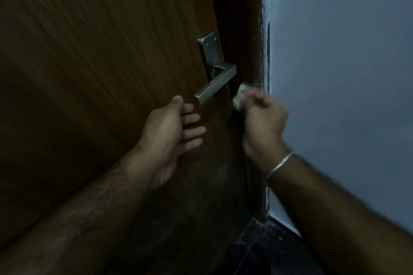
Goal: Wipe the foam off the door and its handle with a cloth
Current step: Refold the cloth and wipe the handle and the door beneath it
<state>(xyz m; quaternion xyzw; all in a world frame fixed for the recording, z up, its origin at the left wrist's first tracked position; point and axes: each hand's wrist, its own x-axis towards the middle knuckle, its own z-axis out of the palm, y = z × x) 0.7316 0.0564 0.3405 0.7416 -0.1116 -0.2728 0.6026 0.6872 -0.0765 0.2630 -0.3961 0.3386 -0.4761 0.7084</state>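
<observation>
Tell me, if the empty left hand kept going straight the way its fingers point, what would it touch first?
Probably the free end of the handle, just up and right of the left hand. Depth is unclear, so the fingers might pass beneath it and meet the door.

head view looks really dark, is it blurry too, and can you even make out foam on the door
Head view: dim throughout, with only the wall at right catching light. Motion blur smears the door grain and softens the right hand and its cloth. The handle is fairly sharp. Wide-angle distortion bows the door edge. No foam can be made out in this light.
</observation>
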